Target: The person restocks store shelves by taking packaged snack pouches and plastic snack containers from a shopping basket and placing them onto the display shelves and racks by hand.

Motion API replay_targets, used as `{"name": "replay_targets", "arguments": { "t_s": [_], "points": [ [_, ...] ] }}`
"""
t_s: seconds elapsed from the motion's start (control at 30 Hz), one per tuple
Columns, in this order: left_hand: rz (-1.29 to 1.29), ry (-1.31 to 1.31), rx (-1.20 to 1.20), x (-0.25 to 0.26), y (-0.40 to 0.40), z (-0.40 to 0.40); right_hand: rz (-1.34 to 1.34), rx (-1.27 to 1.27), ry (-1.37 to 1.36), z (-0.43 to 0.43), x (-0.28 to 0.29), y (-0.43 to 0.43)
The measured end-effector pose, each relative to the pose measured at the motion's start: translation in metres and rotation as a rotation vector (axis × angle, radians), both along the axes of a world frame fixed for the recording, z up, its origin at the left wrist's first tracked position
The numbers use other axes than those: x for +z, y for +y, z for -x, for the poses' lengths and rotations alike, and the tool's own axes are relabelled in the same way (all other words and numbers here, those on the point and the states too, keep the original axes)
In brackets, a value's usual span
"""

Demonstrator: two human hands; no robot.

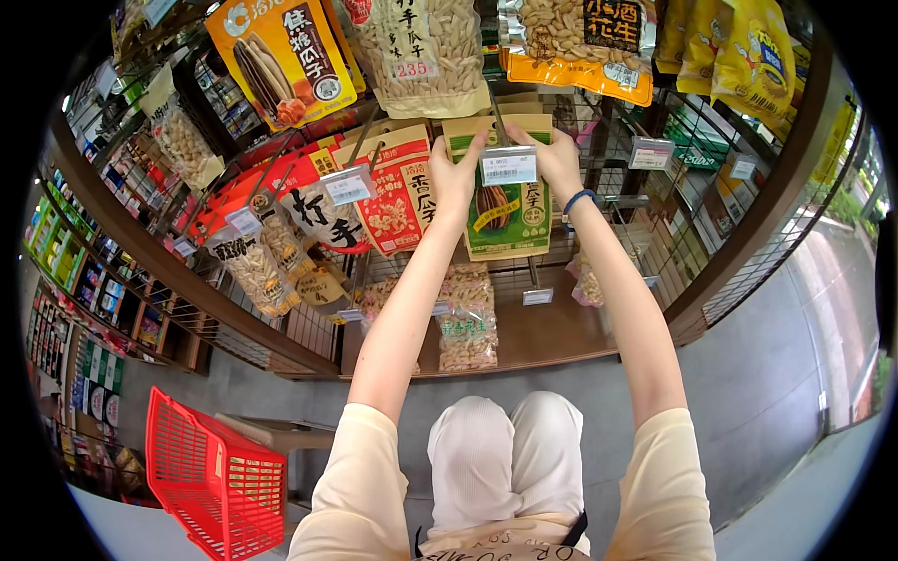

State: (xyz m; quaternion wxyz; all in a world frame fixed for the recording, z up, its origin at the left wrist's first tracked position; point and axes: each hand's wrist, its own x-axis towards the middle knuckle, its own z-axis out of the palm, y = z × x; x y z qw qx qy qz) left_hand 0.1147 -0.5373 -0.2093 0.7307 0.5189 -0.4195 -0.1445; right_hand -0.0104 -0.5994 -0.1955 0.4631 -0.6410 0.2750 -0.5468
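Note:
Before me a green and tan bag of sunflower seeds point(515, 231) hangs on a metal display hook. My left hand point(452, 172) is at its upper left side, thumb and forefinger pinching near the top edge. On the upper right, my right hand point(558, 161) grips the same bag, with a blue band around the wrist. A price tag in a clear holder point(508, 166) covers part of the bag between my hands. Just left of my left hand hangs a red and tan seed bag point(393, 203), partly hidden by that hand.
Large snack bags hang above, including an orange seed bag point(280, 66) and a clear-fronted seed bag point(421, 63). Peanut packs point(468, 322) are low on the wire rack, above a brown bottom shelf point(554, 336). A red shopping basket point(210, 477) is at my lower left.

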Motion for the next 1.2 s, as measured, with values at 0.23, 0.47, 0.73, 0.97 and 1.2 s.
{"name": "replay_targets", "arguments": {
  "t_s": [0.23, 0.47, 0.73, 0.97, 1.2],
  "points": [
    [0.026, 0.038, -0.018, 0.002, 0.000, 0.002, -0.038, -0.019, 0.042, -0.001, 0.004, 0.002],
    [-0.058, -0.174, 0.078, -0.025, 0.008, 0.017, -0.264, 0.227, -0.141, 0.016, -0.027, 0.005],
    [-0.118, -0.036, 0.110, -0.099, 0.033, 0.030, -0.213, 0.257, 0.168, 0.039, -0.094, 0.016],
    [-0.234, 0.124, -0.052, -0.121, 0.056, 0.043, -0.360, 0.346, 0.136, 0.050, -0.120, 0.019],
    [-0.222, 0.329, -0.127, -0.154, 0.054, 0.036, -0.436, 0.418, 0.064, 0.057, -0.144, 0.015]
  ]
}}
